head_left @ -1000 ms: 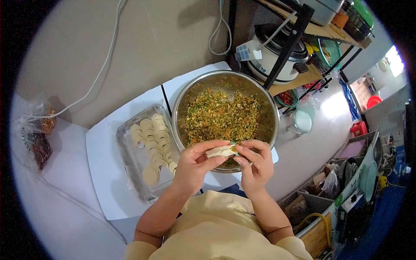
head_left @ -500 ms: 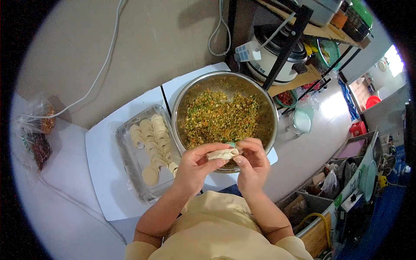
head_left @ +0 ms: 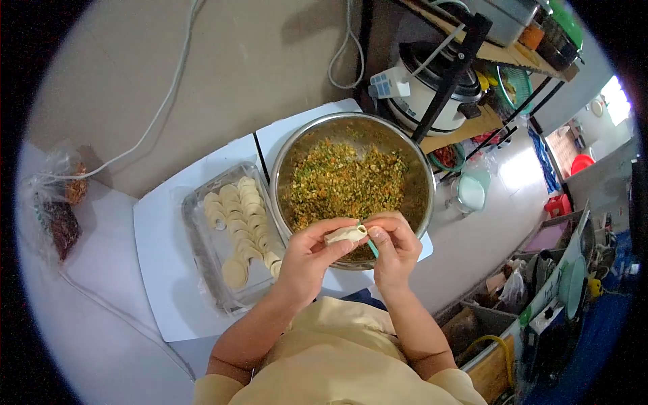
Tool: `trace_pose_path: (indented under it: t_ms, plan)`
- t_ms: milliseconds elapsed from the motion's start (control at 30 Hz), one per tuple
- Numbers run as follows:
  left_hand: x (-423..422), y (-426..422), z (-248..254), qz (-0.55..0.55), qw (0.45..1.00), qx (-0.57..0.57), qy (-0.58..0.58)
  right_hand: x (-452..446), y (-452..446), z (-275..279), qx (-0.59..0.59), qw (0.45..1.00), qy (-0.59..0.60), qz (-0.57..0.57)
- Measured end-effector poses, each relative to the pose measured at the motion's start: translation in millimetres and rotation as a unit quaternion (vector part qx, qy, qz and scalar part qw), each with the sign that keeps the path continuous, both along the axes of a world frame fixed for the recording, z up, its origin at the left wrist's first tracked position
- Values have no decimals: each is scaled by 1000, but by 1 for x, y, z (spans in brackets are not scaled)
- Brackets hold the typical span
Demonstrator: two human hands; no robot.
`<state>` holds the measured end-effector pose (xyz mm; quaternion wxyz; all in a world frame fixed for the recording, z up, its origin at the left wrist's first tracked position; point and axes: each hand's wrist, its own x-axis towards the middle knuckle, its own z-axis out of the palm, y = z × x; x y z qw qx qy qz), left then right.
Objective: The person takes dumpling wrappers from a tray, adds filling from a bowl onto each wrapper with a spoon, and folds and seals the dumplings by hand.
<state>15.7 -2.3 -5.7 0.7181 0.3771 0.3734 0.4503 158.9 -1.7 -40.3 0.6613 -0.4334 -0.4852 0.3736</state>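
Observation:
In front of my body, over the near rim of a steel bowl (head_left: 424,209), my left hand (head_left: 304,260) is closed on a folded dumpling (head_left: 341,236) of pale dough. A round opening shows at the dumpling's right end. My right hand (head_left: 397,253) pinches at that end, with a thin teal tool (head_left: 372,248) between its fingers; the tool's full shape is hidden. Chopped green, yellow and orange filling (head_left: 347,182) lies in the bowl. To the left, round dough wrappers (head_left: 234,273) overlap in rows in a clear plastic tray (head_left: 202,260).
Tray and bowl stand on a white table (head_left: 158,270) against the wall. A rack at the upper right carries a white cooker (head_left: 432,101) and baskets. A plastic bag (head_left: 57,209) sits at far left, near a white cable (head_left: 158,115). Crates (head_left: 486,317) stand at lower right.
The teal tool has turned in my right hand; its lower end now sticks out beneath the fingers. The dumpling's open end faces the camera more. Both hands stay close together over the bowl.

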Motion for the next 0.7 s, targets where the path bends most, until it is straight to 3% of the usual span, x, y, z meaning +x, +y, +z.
trace_pose_path:
  t_ms: [133, 200, 400, 633, 700]
  plan:
    - [-2, 3, -4, 15, 999, 12, -28, -5, -1, 8, -53, 994, 91, 6]
    - [-1, 2, -5, 23, 999, 18, -17, -3, -2, 10, -31, 999, 12, 31]
    - [-1, 0, -3, 3, 1000, -1, -5, 2, -2, 1, 20, 999, -42, 20]
    - [-4, 0, -4, 10, 1000, 17, 9, -4, -3, 17, -25, 999, -3, 45]
    - [-2, -2, 0, 0, 1000, 16, 11, 2, -2, 13, 43, 995, -91, 19]
